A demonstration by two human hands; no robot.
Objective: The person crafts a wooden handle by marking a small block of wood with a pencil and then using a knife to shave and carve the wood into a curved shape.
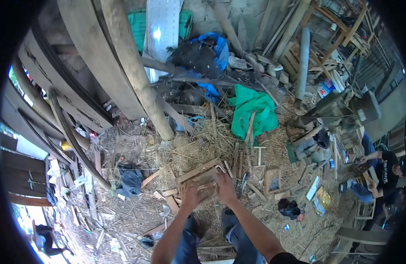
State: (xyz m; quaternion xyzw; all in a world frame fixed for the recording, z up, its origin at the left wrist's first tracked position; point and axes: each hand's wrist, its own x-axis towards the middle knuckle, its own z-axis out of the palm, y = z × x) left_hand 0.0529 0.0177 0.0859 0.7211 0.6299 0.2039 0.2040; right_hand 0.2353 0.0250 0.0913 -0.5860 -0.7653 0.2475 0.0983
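Note:
Low in front of my knees is a small wooden frame [198, 170], made of pale wooden strips and slightly tilted. My left hand [190, 196] grips its left side, the fingers curled over the wood. On the opposite side my right hand [225, 188] is closed around the frame, next to a short pale rod-like piece at its upper corner. The fingers partly hide the frame's inner part. A second small wooden frame [267, 181] lies on the ground to the right.
Wood offcuts and shavings litter the ground around me. A black plastic bag [130, 179] lies left, a dark crumpled bag [289, 208] right. Ahead are a green plastic sheet [254, 112], a leaning wooden post [141, 83] and a grey pipe [303, 66]. Another person [385, 174] sits far right.

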